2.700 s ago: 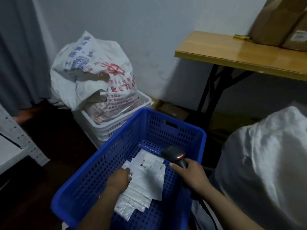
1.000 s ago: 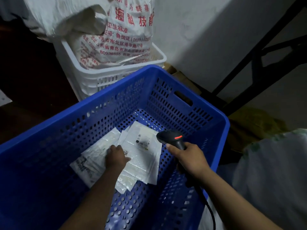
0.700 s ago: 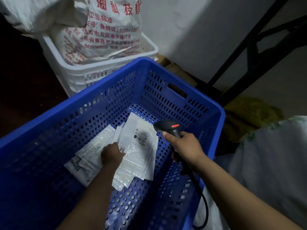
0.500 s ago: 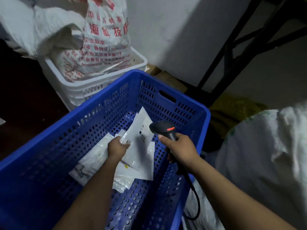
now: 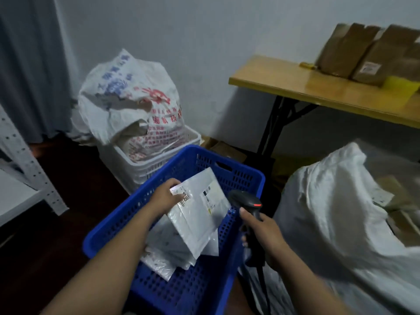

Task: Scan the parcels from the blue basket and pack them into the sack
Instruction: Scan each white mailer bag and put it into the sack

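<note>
The left hand (image 5: 167,196) pinches a parcel (image 5: 200,212) by its upper left corner, holding it tilted over the far right corner of the blue basket (image 5: 127,201), above the other parcels (image 5: 168,253) on the basket floor. The right hand (image 5: 261,228) is wrapped round the grip of the scanner (image 5: 246,200), whose head is just beside the parcel's right edge. The parcel looks a thin, light, floppy mailer with a slick skin, so it will likely sag from a corner pinch; a firmer hold along one edge, clear of the barcode, should carry it to the sack (image 5: 329,212) by the basket's right rim.
</note>
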